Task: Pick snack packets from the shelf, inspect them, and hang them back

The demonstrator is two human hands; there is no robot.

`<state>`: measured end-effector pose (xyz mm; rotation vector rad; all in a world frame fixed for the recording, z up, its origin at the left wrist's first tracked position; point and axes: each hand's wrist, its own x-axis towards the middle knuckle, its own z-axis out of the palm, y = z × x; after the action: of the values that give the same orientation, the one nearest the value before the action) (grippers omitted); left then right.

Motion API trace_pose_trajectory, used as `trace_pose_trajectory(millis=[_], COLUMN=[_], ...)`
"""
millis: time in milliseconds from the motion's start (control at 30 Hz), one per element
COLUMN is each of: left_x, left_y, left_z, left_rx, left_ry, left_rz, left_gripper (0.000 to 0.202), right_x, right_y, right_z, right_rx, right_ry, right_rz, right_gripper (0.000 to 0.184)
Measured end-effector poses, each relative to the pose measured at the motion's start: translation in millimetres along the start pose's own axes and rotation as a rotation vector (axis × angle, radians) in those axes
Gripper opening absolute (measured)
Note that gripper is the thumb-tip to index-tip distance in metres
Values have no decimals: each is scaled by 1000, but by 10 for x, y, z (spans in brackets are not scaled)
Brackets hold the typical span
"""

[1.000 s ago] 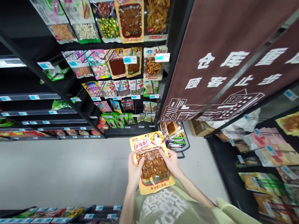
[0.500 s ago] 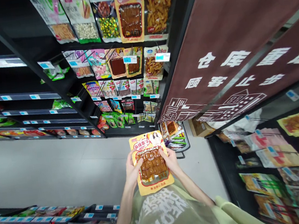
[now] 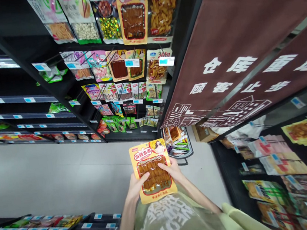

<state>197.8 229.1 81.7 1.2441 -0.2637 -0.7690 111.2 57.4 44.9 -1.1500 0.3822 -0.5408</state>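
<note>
A yellow snack packet [image 3: 153, 172] with a clear window over brown skewered food is held upright in front of my body. My left hand [image 3: 136, 184] grips its left edge, thumb lying across the window. On the opposite edge my right hand [image 3: 174, 170] holds it the same way, thumb pressed on the front. The fingers behind the packet are hidden. Similar yellow packets [image 3: 133, 15] hang on the rack ahead.
Beyond my right hand, a basket [image 3: 190, 149] of assorted packets stands on the floor beside a cardboard box [image 3: 203, 133]. A brown curtain [image 3: 226, 46] with white lettering hangs at right. Dark shelves [image 3: 25, 99] line the left, and a display of packets [image 3: 274, 167] stands at right.
My hands have shifted slightly down the sides of the packet, which tilts a little differently. The view has moved slightly; both hands still hold the packet.
</note>
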Motion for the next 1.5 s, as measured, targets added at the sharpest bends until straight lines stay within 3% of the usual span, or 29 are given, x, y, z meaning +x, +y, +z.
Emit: trace_pose_trajectory(millis=[233,467,633,767,933,1033,1233,1367,1500], left_x=[0,64,288,534,768,881,1118,1109,1082], left_y=[8,60,87,93,26,4,31,15,9], left_z=[-2,157,413,701,1119,1338,1587,1646,1736], left_rx=[-83,-221,-221,-133,-183,-242,-232,-297,-305], left_ry=[-33,-111,-90,11,152,195,158,157,71], left_rz=[20,-2,-16,-29,-130,-158,-103,-71,-49], left_gripper=[45,56,58,47,51,56,57,60,65], right_x=[105,316,530,747,1153,1382,1709,1870,1884], right_y=[-70,-289,-390,-419,-677,-884,-1080,-1097,-1124], right_z=[-35,-137,-343,-632,-1034,-1218,-1431,-1478,-1542], right_rx=[54,178,149,101,-149,-159,9,-32,30], right_ry=[-118,-327,-337,-295,-548,-651,-711,-826,-911], right_rz=[84,133,119,98,17,22,116,73,89], right_gripper=[40,45,47,49,51,49,59,55,58])
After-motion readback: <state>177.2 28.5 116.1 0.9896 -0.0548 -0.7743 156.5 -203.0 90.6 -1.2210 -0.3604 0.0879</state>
